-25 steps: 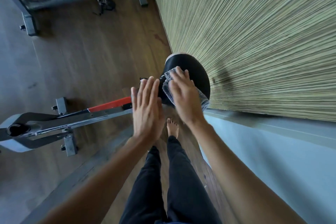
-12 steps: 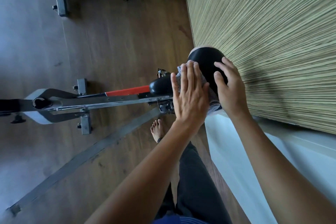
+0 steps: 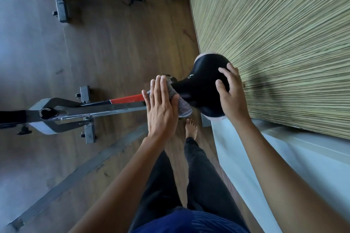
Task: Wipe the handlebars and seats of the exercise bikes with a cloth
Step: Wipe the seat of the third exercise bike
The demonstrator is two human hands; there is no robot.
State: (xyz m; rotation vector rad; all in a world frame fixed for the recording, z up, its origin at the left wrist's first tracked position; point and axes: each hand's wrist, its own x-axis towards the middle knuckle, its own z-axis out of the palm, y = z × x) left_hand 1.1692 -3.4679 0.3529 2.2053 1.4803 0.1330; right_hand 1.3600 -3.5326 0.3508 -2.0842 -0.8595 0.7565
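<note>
Grey cloth (image 3: 182, 107) lies pressed under your flat left hand (image 3: 161, 108) at the left nose of the seat (image 3: 202, 85), your right hand (image 3: 232, 96) curled over its wide end; seat-wiping looks underway, so sweep rightward next.

Dark wood floor (image 3: 113, 53) meets a ribbed greenish wall (image 3: 284, 34).

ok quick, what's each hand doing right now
Left hand: open, straight fingers pressing the cloth against the nose of the seat.
Right hand: fingers curled over the seat's wide rear end, holding it.
</note>
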